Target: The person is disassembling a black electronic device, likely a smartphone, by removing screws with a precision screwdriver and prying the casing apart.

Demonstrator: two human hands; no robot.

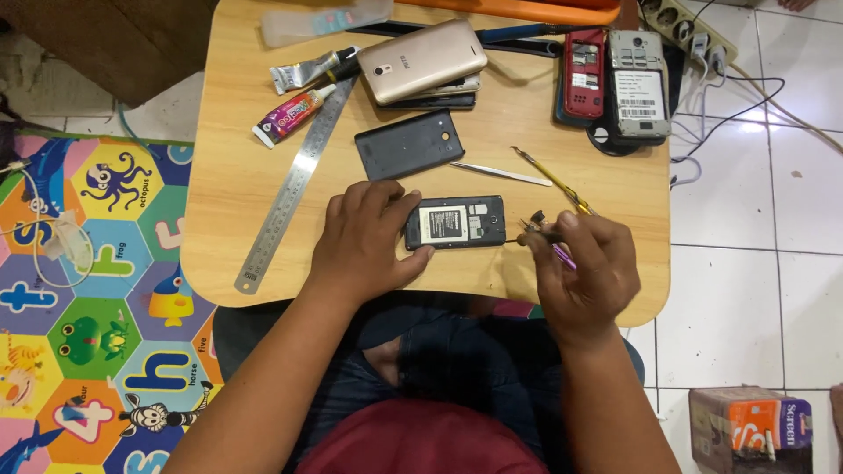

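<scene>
1. Head view: an open phone (457,222) lies flat on the tabletop (228,175), near the front edge and about midway along it. Its long axis runs left to right, parallel to that edge, back side up with the cover off and the battery showing.
2. The left hand (364,241) lies over the phone's left end, fingers spread and curled down on it, thumb along its front side, pinning it to the tabletop.
3. The right hand (584,268) is closed narrowly around a thin tool (562,254) with a purple handle; the dark tip points left and sits just beside the phone's right end. Whether the tip touches the phone cannot be told.
4. Just behind the phone lies a dark back cover (409,143), tilted slightly, apart from the phone.
5. Tweezers (500,173) lie between the cover and the right hand, pointing left and right.
6. A yellow-handled tool (553,182) lies slantwise behind the right hand.
7. A steel ruler (294,184) runs diagonally from the front left corner area toward the back.
8. Two glue tubes (294,112) lie near the back left, beside the ruler's far end.
9. A gold phone (421,60) rests on a stack by the back edge; a red phone (584,75) and a grey phone (638,83), both open, lie at the back right corner.
</scene>
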